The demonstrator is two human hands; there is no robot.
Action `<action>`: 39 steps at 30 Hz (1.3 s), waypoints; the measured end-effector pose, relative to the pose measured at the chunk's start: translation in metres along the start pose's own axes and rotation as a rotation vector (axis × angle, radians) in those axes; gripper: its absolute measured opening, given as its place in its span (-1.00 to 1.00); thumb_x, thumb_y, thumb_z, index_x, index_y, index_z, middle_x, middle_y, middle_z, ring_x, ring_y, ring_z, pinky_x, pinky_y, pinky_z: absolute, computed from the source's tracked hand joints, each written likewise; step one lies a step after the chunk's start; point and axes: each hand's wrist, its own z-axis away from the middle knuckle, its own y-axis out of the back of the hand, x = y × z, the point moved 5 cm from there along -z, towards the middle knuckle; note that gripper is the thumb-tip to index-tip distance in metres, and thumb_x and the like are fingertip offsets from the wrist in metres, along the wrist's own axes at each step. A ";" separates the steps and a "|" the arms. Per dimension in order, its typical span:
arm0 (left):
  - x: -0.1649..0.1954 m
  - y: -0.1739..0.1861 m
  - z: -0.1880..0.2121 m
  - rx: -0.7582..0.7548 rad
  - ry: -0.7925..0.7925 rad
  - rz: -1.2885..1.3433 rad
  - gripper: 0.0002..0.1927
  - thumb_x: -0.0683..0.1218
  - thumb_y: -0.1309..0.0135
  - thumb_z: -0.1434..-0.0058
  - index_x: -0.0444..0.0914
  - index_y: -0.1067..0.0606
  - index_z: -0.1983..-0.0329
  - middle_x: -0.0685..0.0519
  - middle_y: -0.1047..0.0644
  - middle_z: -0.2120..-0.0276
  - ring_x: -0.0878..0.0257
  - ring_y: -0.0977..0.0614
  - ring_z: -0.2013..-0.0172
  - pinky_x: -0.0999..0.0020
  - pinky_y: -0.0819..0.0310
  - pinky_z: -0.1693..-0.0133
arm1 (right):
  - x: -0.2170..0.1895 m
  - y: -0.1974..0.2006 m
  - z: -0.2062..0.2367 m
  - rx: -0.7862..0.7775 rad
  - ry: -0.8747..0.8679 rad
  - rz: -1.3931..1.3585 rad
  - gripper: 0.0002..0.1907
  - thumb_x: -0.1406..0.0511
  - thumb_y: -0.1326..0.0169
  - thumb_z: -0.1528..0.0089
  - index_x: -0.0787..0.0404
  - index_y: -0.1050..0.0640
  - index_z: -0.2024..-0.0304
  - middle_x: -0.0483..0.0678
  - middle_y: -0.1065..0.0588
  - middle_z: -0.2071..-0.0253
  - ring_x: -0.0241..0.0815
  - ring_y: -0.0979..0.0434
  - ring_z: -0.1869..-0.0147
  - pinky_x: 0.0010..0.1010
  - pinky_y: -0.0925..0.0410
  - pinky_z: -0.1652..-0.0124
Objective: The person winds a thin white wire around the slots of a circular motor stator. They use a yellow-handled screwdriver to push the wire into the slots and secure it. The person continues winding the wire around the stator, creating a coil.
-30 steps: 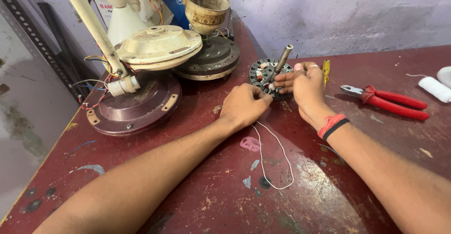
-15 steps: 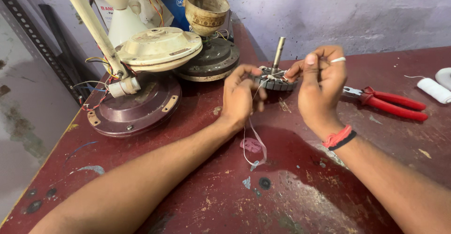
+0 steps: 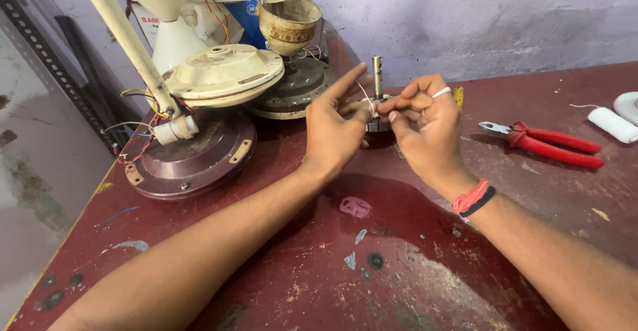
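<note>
Drawn closer together over the stator [image 3: 379,124] since half a second ago, with the left hand [image 3: 332,128] opened out and the long loop of wire no longer seen hanging to the surface [image 3: 399,251].

Now holding the stator between both hands, near the far edge of the surface, just in front of the dark fan base [image 3: 292,92]; hard to tell whether resting or lifted, being mostly hidden. Shaft [image 3: 377,75] upright above the knuckles.

Left fingers [image 3: 349,82] spread, with the forefinger stretched out towards the shaft. Right hand [image 3: 428,128] curled, with fingers [image 3: 405,102] pressed together at the tips, seemingly pinching the thin white wire [image 3: 364,95] running slantwise between the two hands.

Judging from this: busy leading that wire around the stator beside the shaft. Calls next for steady tension, a firm pinch on the right and a guiding left forefinger, so as not to snap or slacken so fine a strand.

Lying unused to the right, well apart: red pliers [image 3: 545,143]. Further right, a white roll [image 3: 615,125]. To the left, a cream fan housing [image 3: 222,72] over a maroon cover [image 3: 193,158].
</note>
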 end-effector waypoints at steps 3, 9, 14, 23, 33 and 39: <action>-0.008 0.001 0.003 -0.031 0.035 0.012 -0.26 -0.45 0.02 -0.16 -0.25 -0.27 -0.44 -0.12 -0.54 -0.18 0.28 -0.69 0.02 0.43 -0.65 0.05 | 0.003 -0.002 0.001 -0.021 -0.018 -0.013 -0.66 0.68 0.05 -0.26 0.32 -0.25 0.01 0.10 -0.52 0.11 -0.22 -0.62 -0.04 -0.42 -0.52 -0.06; -0.008 -0.001 0.008 -0.110 0.106 -0.167 -0.21 -0.38 -0.02 -0.17 -0.20 -0.20 -0.50 -0.11 -0.69 0.15 0.31 -0.72 0.26 0.45 -0.65 0.18 | 0.007 0.005 -0.001 0.017 -0.059 -0.110 -0.64 0.67 0.06 -0.25 0.32 -0.23 -0.01 0.16 -0.56 0.12 -0.18 -0.63 0.03 -0.41 -0.54 -0.03; -0.003 -0.004 0.013 -0.052 0.062 -0.212 -0.30 -0.32 -0.07 -0.25 -0.20 -0.26 -0.48 -0.10 -0.69 0.23 0.34 -0.71 0.38 0.47 -0.65 0.30 | 0.013 0.011 -0.002 0.032 -0.079 -0.094 -0.62 0.67 0.04 -0.24 0.33 -0.23 -0.02 0.18 -0.57 0.15 -0.18 -0.63 0.09 -0.42 -0.53 0.03; -0.007 0.002 0.013 0.028 0.013 0.078 -0.29 -0.37 0.01 -0.29 -0.17 -0.22 -0.52 -0.06 -0.65 0.04 0.45 -0.65 0.30 0.51 -0.65 0.34 | 0.023 0.004 -0.003 -0.009 -0.240 0.127 -0.66 0.62 -0.10 -0.20 0.36 -0.36 0.02 0.13 -0.62 0.17 -0.23 -0.67 0.09 -0.48 -0.53 0.10; -0.006 0.001 0.016 0.007 0.022 -0.125 -0.13 -0.32 -0.21 -0.14 -0.16 -0.16 -0.51 0.00 -0.70 0.13 0.47 -0.64 0.30 0.50 -0.61 0.28 | 0.001 -0.010 0.001 -0.128 -0.141 0.498 -0.49 0.53 -0.14 -0.14 0.34 -0.32 -0.11 0.11 -0.67 0.31 -0.17 -0.73 0.16 -0.38 -0.47 0.21; -0.005 0.003 0.019 0.031 0.006 -0.374 -0.20 -0.25 -0.25 -0.14 -0.12 -0.28 -0.47 0.05 -0.73 0.30 0.35 -0.65 0.43 0.42 -0.59 0.30 | -0.004 -0.014 0.002 -0.181 -0.169 0.516 -0.38 0.55 -0.10 -0.10 0.27 -0.30 -0.22 0.08 -0.68 0.28 -0.16 -0.70 0.27 -0.37 -0.44 0.27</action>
